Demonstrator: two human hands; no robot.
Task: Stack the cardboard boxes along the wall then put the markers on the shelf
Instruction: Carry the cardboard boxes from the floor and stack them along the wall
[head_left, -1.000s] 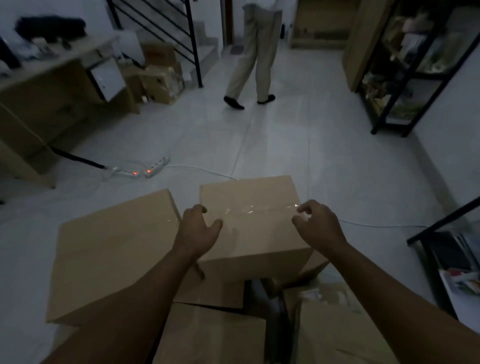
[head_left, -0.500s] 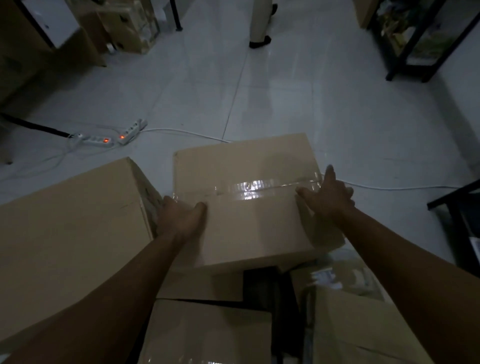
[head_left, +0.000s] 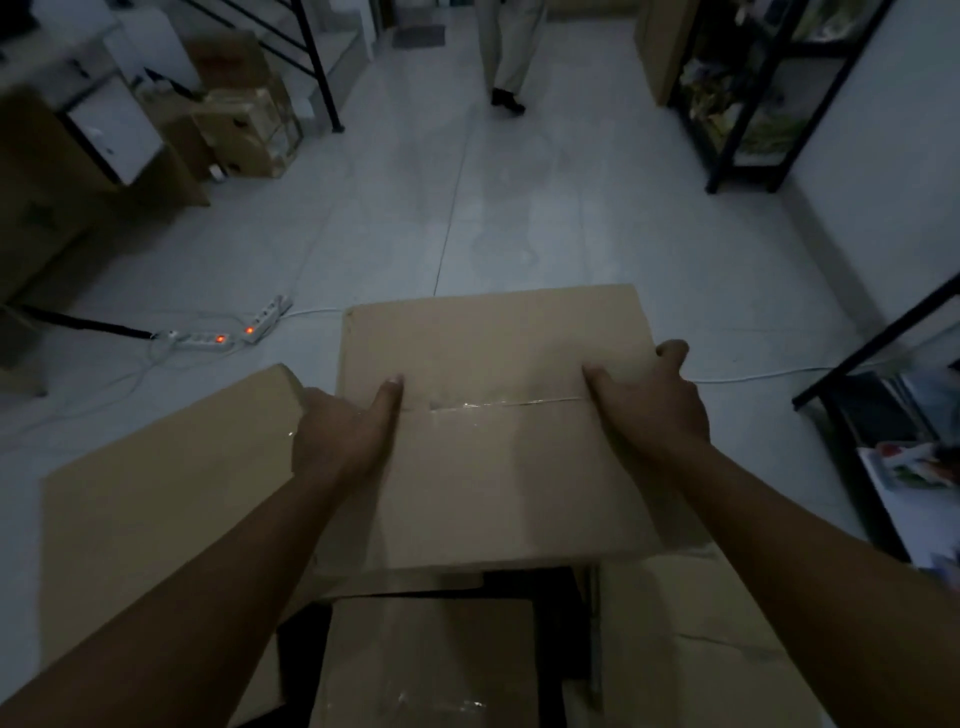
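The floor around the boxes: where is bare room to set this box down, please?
Bare floor lies beyond the held box, bordered by the power strips on the left, the black shelf on the right and a person's legs far ahead. It is crowded near the hands: the large box left, more boxes below.
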